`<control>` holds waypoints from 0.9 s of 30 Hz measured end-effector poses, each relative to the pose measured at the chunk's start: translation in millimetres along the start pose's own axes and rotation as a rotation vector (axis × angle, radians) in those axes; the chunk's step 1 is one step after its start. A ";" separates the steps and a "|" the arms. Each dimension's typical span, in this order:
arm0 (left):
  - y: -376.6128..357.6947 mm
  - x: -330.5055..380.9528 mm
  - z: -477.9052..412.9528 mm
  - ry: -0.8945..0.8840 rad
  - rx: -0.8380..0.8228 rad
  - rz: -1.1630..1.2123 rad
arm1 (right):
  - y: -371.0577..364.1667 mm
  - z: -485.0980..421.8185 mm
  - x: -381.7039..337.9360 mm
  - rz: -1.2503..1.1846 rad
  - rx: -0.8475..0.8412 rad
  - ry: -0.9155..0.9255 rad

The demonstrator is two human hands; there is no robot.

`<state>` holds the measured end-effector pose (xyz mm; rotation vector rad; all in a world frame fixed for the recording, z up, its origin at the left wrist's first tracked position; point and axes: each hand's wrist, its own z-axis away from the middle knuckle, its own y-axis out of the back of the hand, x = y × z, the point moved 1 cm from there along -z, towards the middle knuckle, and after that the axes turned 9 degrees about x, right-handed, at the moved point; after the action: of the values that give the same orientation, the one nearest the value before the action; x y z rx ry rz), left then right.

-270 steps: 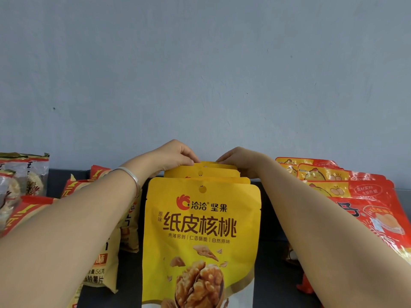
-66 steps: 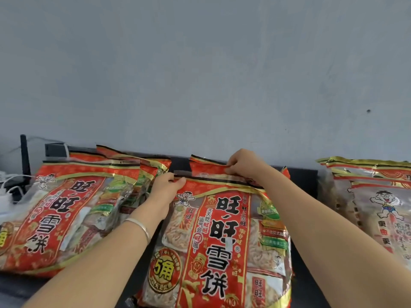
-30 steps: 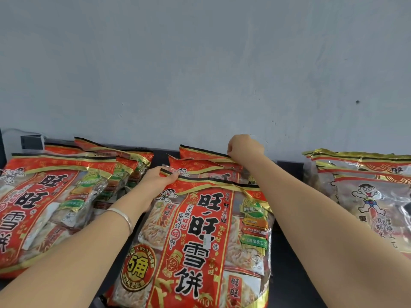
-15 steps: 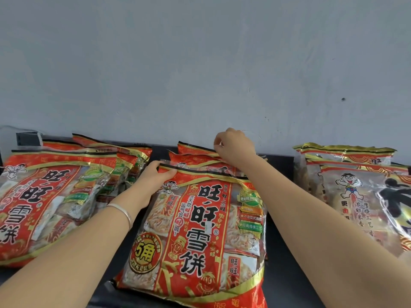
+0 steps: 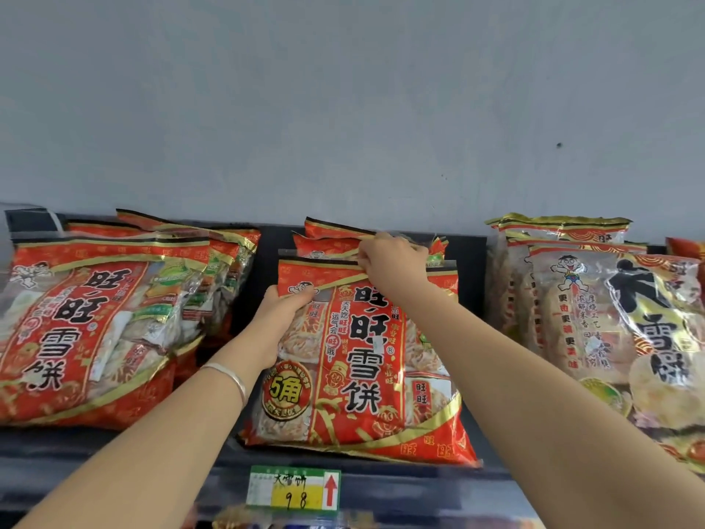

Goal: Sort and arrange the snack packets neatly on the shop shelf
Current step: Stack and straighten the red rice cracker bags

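Note:
A large red and gold rice cracker bag leans at the front of the middle stack on the dark shelf. My left hand grips its upper left edge, thumb over the front. My right hand pinches the top seam near the middle. Two more red bags of the same kind stand behind it, only their tops showing.
A pile of matching red bags lies at the left. Paler gold-topped bags stand at the right. A green and yellow price tag sits on the shelf's front rail. A grey wall rises behind.
The view has dropped back, so the shelf's front edge and price tag now show. My right hand has come forward from the rear bags onto the front bag's top seam. My left hand keeps its hold.

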<state>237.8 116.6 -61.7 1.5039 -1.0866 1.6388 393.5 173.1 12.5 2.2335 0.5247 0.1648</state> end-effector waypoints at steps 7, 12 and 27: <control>-8.7 -3.2 -0.2 -0.155 0.133 -0.158 | -5.6 9.7 15.4 -0.026 0.046 0.045; -7.7 9.7 10.4 -0.170 0.156 -0.179 | -1.2 15.7 17.3 -0.042 0.060 0.055; 66.1 47.3 54.9 -0.596 0.407 -0.737 | 3.3 13.5 -73.7 -0.245 0.089 0.286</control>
<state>197.9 35.1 -24.5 2.3856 -0.3491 0.9309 331.7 130.7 10.1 2.2210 0.9714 0.3416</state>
